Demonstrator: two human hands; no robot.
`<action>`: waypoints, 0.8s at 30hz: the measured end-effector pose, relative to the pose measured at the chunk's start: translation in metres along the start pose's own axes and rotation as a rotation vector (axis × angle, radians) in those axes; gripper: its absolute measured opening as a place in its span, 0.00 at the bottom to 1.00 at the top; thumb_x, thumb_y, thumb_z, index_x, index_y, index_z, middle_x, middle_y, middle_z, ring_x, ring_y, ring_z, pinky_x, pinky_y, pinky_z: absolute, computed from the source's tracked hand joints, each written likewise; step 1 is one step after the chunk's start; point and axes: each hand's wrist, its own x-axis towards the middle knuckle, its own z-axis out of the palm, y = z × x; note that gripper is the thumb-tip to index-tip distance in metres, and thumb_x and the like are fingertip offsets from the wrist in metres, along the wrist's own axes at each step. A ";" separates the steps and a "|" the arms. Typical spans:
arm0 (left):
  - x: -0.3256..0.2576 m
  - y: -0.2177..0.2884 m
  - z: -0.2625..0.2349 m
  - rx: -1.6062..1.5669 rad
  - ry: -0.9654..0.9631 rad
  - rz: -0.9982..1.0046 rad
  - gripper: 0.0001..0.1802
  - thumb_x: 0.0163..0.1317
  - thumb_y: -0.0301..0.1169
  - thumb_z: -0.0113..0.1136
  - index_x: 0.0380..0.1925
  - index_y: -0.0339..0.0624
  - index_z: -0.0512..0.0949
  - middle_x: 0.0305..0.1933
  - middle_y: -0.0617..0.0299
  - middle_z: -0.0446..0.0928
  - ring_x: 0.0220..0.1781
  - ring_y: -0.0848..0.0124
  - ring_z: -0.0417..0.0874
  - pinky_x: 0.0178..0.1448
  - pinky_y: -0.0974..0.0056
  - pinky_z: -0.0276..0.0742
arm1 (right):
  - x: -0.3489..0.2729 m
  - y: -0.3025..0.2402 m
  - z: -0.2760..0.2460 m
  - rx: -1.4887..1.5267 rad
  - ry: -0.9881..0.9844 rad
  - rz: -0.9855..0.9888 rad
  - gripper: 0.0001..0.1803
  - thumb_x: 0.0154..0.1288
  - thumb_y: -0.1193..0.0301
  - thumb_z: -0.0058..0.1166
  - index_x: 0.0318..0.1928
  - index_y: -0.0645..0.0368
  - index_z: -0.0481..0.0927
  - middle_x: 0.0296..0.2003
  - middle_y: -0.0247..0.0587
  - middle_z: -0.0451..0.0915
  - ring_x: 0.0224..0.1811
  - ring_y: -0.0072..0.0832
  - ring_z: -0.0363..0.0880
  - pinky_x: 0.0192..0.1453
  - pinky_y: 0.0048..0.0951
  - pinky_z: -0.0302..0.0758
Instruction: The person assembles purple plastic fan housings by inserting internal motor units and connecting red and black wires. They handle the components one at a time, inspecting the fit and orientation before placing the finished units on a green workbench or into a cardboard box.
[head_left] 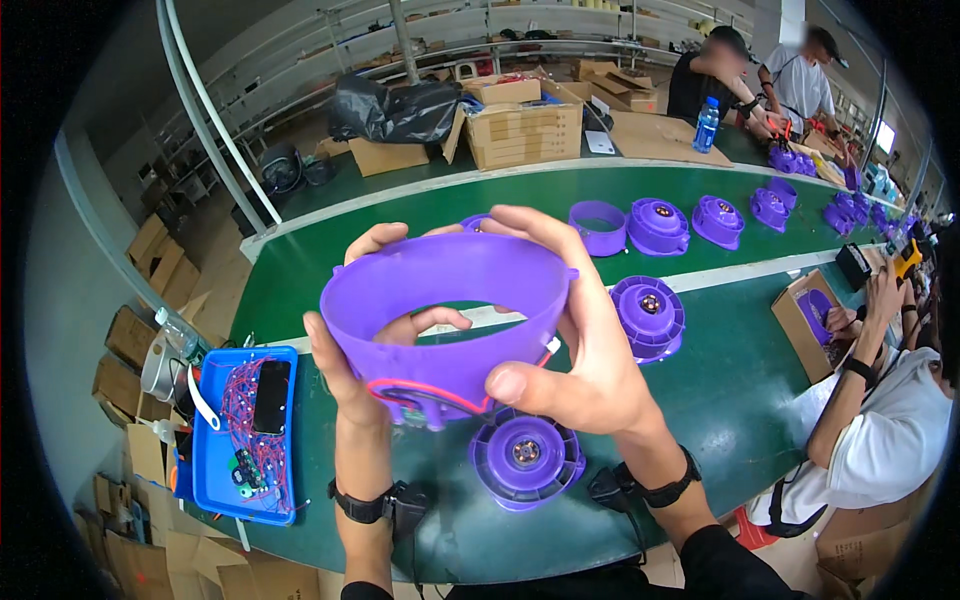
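A purple plastic ring housing (pixel 450 365), open through its middle, is held up and tilted above the green table. My left hand (pixel 350 385) grips its left side, thumb outside and fingers curled behind the wall. Around the right side, my right hand (pixel 600 365) is closed with its thumb pressed on the lower outer wall. Red and black wires (pixel 425 385) run along the near outside, by a small green circuit board (pixel 411 414). A white connector (pixel 553 344) shows beside my right thumb. Below stands a round purple fan base (pixel 526 453) with a motor hub.
At left lies a blue tray (pixel 292 440) with red wires, circuit boards and a black phone (pixel 271 397). Another fan base (pixel 648 318) stands to the right; several purple parts line the raised far strip. A co-worker sits at right near a cardboard box (pixel 795 300). Cartons (pixel 525 135) stand behind.
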 end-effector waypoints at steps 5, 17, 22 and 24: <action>-0.001 0.001 0.011 0.203 0.005 0.135 0.58 0.53 0.78 0.47 0.66 0.36 0.55 0.68 0.31 0.61 0.64 0.50 0.74 0.54 0.53 0.83 | 0.000 0.001 0.003 0.180 0.017 -0.022 0.59 0.57 0.44 0.65 0.74 0.65 0.46 0.68 0.50 0.59 0.69 0.35 0.64 0.64 0.38 0.73; 0.000 0.018 -0.019 -0.184 -0.091 -0.101 0.45 0.68 0.68 0.28 0.54 0.32 0.69 0.62 0.33 0.71 0.61 0.51 0.77 0.66 0.53 0.72 | 0.008 0.013 -0.013 -0.001 -0.050 -0.110 0.20 0.72 0.61 0.56 0.54 0.63 0.81 0.47 0.40 0.77 0.41 0.22 0.77 0.38 0.21 0.76; 0.002 0.027 -0.010 0.815 0.306 0.179 0.35 0.75 0.55 0.30 0.54 0.33 0.72 0.48 0.52 0.80 0.47 0.69 0.81 0.49 0.65 0.77 | 0.008 0.012 -0.026 -0.089 -0.003 0.030 0.21 0.74 0.57 0.51 0.42 0.65 0.84 0.32 0.38 0.80 0.29 0.17 0.76 0.23 0.16 0.69; -0.006 0.044 0.001 0.737 0.307 0.135 0.33 0.73 0.55 0.40 0.59 0.34 0.69 0.47 0.56 0.78 0.36 0.80 0.78 0.27 0.79 0.64 | 0.010 0.012 -0.027 -0.193 0.014 0.061 0.31 0.77 0.50 0.43 0.32 0.67 0.83 0.21 0.39 0.81 0.17 0.20 0.75 0.20 0.18 0.65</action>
